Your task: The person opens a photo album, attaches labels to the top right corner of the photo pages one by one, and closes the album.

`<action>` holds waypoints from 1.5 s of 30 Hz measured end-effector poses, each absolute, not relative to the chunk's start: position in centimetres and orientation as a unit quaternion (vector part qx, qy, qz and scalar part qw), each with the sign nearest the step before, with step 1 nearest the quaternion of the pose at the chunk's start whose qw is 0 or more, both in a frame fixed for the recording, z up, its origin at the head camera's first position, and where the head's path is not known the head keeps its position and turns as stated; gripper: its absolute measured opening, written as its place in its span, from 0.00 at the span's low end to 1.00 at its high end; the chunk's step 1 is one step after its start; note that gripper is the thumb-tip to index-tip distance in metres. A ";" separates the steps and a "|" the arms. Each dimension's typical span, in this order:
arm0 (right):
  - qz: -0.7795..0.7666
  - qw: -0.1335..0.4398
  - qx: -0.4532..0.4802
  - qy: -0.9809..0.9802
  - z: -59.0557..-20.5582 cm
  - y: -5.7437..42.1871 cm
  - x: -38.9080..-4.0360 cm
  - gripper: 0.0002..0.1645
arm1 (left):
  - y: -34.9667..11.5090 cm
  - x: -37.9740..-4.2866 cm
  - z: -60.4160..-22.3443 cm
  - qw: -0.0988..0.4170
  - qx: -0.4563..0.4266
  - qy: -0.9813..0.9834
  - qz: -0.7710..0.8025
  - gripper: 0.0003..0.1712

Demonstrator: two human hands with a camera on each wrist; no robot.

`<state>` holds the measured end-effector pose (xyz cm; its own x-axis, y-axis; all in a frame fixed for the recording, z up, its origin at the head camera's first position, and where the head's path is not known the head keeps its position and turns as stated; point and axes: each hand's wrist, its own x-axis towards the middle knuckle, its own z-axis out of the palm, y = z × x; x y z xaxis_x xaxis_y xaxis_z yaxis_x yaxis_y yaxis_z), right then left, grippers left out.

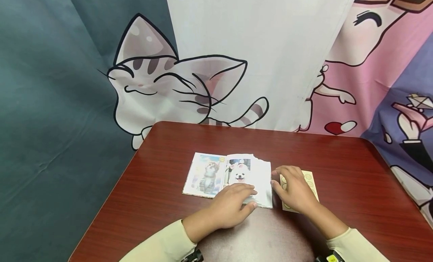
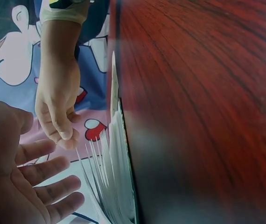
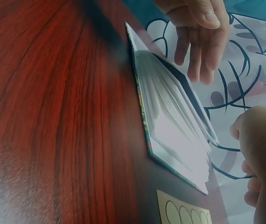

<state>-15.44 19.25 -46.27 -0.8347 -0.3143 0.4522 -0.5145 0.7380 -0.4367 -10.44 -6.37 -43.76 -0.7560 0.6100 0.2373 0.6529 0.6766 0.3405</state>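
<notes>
A small hardcover book (image 1: 264, 176) lies open on the table, with a kitten picture (image 1: 209, 174) on its left page and a white dog picture (image 1: 241, 171) on the right. My left hand (image 1: 230, 207) hovers above the lower right page, fingers loosely extended and holding nothing. Off the book's right edge is my right hand (image 1: 295, 188), its thumb and fingers apart and loosely bent, above a cream sheet with round gold stickers (image 1: 309, 179). Several book pages (image 2: 100, 172) fan upward in the left wrist view. The right hand covers part of the sheet.
The reddish-brown wooden table (image 1: 162, 156) has rounded far corners. Behind it hangs a cloth backdrop (image 1: 280, 47) printed with a cartoon cat and other figures. Dark bands with devices (image 1: 193, 256) sit at both wrists.
</notes>
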 end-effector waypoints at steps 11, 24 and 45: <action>0.286 0.180 0.207 -0.918 -46.1 21.4 -14.2 0.15 | -5.3 -10.2 -43.8 0.047 -0.362 -0.898 -0.244 0.19; 0.274 0.203 0.209 -0.916 -46.5 23.2 -13.4 0.17 | -3.6 -10.0 -43.9 0.043 -0.389 -0.880 -0.270 0.16; 0.273 0.194 0.176 -0.926 -47.2 25.0 -12.1 0.17 | -1.5 -10.2 -44.6 0.000 -0.400 -0.875 -0.272 0.19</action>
